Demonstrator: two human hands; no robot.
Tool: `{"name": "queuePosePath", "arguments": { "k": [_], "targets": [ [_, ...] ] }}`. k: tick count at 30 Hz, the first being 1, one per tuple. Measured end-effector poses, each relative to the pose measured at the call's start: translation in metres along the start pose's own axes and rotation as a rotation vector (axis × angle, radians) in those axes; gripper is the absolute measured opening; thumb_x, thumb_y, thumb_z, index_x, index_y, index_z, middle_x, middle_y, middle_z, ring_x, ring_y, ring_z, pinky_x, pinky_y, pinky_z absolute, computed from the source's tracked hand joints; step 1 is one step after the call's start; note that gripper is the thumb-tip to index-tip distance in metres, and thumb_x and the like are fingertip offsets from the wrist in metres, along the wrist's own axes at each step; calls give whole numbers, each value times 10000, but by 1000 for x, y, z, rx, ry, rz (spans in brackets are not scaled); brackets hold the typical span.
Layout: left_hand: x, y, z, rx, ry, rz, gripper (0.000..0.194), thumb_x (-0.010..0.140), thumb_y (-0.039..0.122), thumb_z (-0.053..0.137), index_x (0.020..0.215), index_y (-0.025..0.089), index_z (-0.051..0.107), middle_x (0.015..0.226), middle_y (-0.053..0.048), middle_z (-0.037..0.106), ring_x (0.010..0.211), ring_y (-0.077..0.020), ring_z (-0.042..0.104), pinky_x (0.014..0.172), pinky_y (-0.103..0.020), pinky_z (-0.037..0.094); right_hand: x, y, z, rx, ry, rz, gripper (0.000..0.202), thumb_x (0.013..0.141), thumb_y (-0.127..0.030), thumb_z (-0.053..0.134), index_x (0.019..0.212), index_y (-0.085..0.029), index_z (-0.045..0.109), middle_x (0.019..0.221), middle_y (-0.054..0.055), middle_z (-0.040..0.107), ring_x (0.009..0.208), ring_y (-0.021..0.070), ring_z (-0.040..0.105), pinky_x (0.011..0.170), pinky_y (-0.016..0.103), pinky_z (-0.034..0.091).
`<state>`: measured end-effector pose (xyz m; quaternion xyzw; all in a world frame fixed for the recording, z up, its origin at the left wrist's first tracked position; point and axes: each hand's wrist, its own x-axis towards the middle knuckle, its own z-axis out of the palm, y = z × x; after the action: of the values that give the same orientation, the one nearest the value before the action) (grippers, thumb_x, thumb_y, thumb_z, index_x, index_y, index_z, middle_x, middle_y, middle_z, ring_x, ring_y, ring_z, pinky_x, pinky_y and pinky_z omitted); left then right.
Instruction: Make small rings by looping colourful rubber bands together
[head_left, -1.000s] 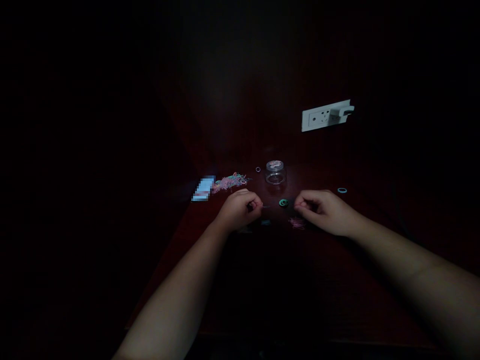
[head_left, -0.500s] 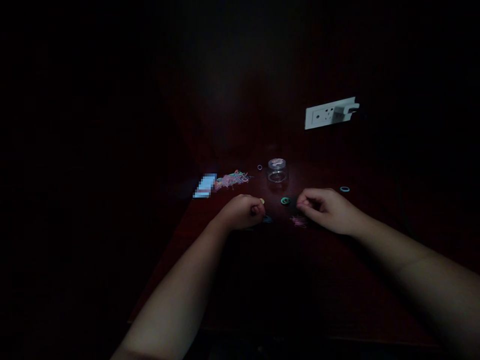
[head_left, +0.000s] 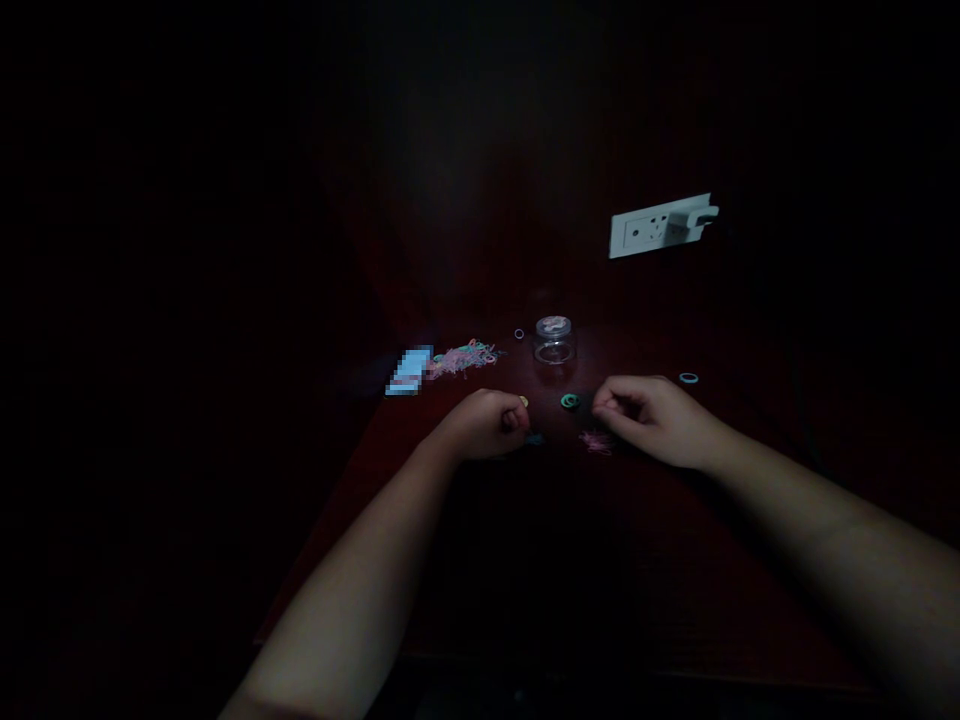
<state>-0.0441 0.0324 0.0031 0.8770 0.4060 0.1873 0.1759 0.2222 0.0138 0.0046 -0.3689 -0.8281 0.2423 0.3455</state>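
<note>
My left hand (head_left: 487, 424) is closed beside a small yellow band (head_left: 523, 401) and a blue bunch of bands (head_left: 534, 439); what its fingertips hold, if anything, is hidden. My right hand (head_left: 651, 418) is pinched closed above and to the right of a pink bunch of bands (head_left: 597, 442); nothing can be made out between its fingertips. Green bands (head_left: 571, 401) lie between the hands. Farther back stands a clear jar (head_left: 555, 347) with a lid. A mixed heap of pink and teal bands (head_left: 466, 359) lies at the back left.
A lit, pixelated phone-like object (head_left: 410, 371) lies left of the heap. One blue ring (head_left: 688, 378) is at the right, and a small pale ring (head_left: 519, 334) is left of the jar. A wall socket (head_left: 660, 226) with a plug sits above the dark red table (head_left: 360, 480).
</note>
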Motion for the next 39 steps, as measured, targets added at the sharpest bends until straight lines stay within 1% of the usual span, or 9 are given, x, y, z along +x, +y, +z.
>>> {"name": "queuePosePath", "arguments": {
  "k": [4, 7, 11, 17, 22, 27, 32, 39],
  "targets": [
    [0, -1, 1, -26, -35, -17, 111, 700, 133, 578, 755, 160, 671, 677, 25, 631, 564, -73, 512, 536, -187, 380, 0, -1, 0, 4, 7, -2, 195, 866, -327, 572, 733, -185, 587, 605, -10, 549, 545, 121, 470, 516, 246, 371],
    [1, -2, 3, -35, -17, 8, 108, 702, 124, 573, 755, 160, 660, 689, 23, 635, 576, -75, 519, 547, -189, 386, -1, 0, 0, 8, 9, -7, 184, 863, -320, 578, 737, -186, 590, 610, -8, 561, 547, 118, 474, 517, 244, 371],
    [0, -3, 3, -41, 11, 4, 106, 731, 135, 561, 775, 158, 654, 686, 22, 629, 580, -77, 520, 544, -190, 381, -1, 1, 0, 21, 1, 8, 191, 864, -333, 578, 739, -189, 588, 611, -6, 570, 543, 121, 483, 509, 243, 374],
    [1, -4, 3, -33, -17, 24, 89, 756, 147, 568, 765, 158, 656, 677, 25, 623, 573, -73, 512, 552, -194, 380, 0, 2, 0, 9, -10, 10, 197, 873, -338, 571, 748, -187, 588, 625, -1, 575, 558, 127, 494, 531, 253, 384],
    [1, -6, 3, 6, -36, -9, 76, 756, 157, 582, 763, 160, 658, 677, 26, 623, 570, -74, 517, 559, -198, 387, 0, 3, 0, 14, -10, 8, 197, 872, -336, 574, 745, -186, 586, 622, -5, 569, 557, 124, 487, 530, 251, 381],
    [0, -6, 2, -3, -53, -36, 78, 775, 185, 580, 754, 165, 652, 694, 21, 643, 569, -76, 525, 555, -200, 396, -1, 3, 0, 46, -17, 21, 180, 863, -326, 589, 747, -189, 586, 618, -4, 579, 551, 124, 494, 519, 249, 381],
    [0, -5, 1, 15, -56, -35, 78, 755, 166, 584, 749, 172, 661, 680, 23, 647, 555, -78, 531, 547, -206, 390, -1, 1, 0, 33, -8, 22, 199, 865, -337, 581, 733, -189, 587, 611, 0, 584, 543, 123, 495, 508, 247, 378],
    [-1, -5, 1, 65, -64, -45, 58, 750, 179, 598, 743, 177, 655, 694, 20, 655, 571, -84, 538, 561, -215, 386, 0, 3, 0, 15, -10, 14, 195, 866, -335, 580, 738, -188, 585, 617, -2, 583, 547, 122, 495, 509, 246, 373]
  ]
}}
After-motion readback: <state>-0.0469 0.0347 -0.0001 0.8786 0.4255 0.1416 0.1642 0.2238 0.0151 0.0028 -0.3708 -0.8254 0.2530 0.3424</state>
